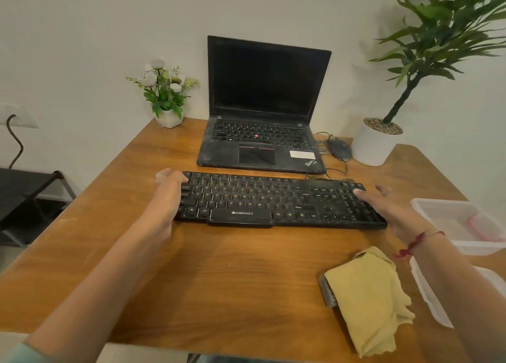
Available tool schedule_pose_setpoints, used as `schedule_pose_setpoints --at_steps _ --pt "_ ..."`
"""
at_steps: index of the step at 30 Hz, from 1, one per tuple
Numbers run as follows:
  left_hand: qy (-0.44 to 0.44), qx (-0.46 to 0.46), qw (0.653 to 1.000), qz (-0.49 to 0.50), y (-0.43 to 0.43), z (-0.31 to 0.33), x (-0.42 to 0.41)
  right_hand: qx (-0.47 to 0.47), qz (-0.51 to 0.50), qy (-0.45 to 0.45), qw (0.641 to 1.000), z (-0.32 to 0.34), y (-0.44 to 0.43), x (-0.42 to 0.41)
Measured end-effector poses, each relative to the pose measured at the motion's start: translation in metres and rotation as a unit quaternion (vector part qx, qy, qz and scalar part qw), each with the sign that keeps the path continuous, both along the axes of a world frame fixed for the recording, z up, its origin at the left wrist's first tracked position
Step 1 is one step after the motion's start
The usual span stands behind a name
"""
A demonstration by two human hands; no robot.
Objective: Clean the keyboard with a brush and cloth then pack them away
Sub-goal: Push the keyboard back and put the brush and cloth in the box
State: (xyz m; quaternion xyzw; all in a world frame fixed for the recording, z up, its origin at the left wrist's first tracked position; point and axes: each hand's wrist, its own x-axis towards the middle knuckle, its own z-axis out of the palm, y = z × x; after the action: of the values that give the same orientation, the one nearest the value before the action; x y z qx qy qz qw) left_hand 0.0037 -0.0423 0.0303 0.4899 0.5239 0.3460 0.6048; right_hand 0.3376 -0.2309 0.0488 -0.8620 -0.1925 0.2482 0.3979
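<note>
A black keyboard (273, 201) lies flat across the middle of the wooden table (219, 275). My left hand (167, 195) curls around the keyboard's left end, fingers on its far corner. My right hand (388, 206) rests over the keyboard's right end with fingers spread, touching the numeric keys. A crumpled yellow cloth (369, 299) sits near the front right of the table. It covers most of a brush (327, 291), of which only a grey strip shows at the cloth's left edge.
An open black laptop (262, 121) stands behind the keyboard, with a mouse (339, 147) and cables to its right. A clear plastic box (465, 223) and its lid (432, 299) lie at the right edge. A flower pot (168, 116) and a large potted plant (375, 143) stand at the back.
</note>
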Motion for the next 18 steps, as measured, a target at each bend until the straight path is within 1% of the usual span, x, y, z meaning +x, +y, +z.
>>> schedule_pose_setpoints --at_steps 5,10,14,18 --pt "0.005 0.016 1.000 0.011 0.013 -0.001 0.013 0.015 -0.004 0.000 1.000 0.001 0.016 0.005" --pt "0.008 0.008 1.000 0.012 0.016 -0.003 0.019 0.018 0.007 -0.023 1.000 0.001 0.029 0.006" --pt "0.014 0.014 1.000 0.003 0.019 -0.004 0.020 0.013 0.014 -0.026 0.999 -0.001 0.026 0.009" --pt "0.021 0.036 0.999 0.019 0.015 -0.011 0.015 0.007 0.016 -0.016 1.000 -0.003 0.021 0.010"
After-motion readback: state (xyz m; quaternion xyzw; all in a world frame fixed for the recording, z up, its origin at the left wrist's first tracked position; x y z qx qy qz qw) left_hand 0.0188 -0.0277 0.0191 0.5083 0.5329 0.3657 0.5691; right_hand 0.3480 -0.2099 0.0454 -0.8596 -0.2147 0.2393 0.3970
